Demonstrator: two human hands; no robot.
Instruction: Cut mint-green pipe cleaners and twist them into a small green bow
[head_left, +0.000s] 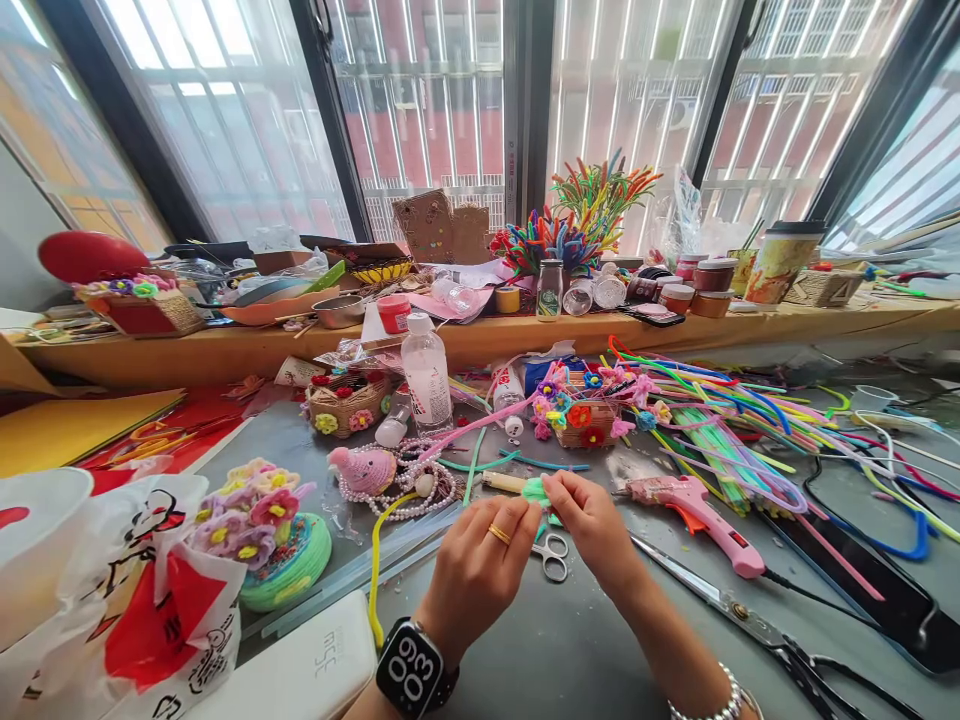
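Observation:
My left hand (480, 570), with a gold ring and a smartwatch on the wrist, is closed around a yellow pipe cleaner (375, 560) that curves down to the left. My right hand (592, 525) pinches a small green fuzzy piece (535, 489) between thumb and fingers. Both hands meet over the grey table (570, 640). Small silver scissors (553, 556) lie just under them. A short wooden stick (504, 482) lies just beyond the green piece.
A pink glue gun (701, 510) lies to the right, with long scissors (750, 625) and a dark phone (862, 580) nearer. Loose pipe cleaners (750, 420) spread at right. Flower baskets (581, 415), a plastic bottle (427, 375), a pearl string (420, 490) and a pink knitted bird (364, 470) stand behind. A plastic bag (135, 600) is at left.

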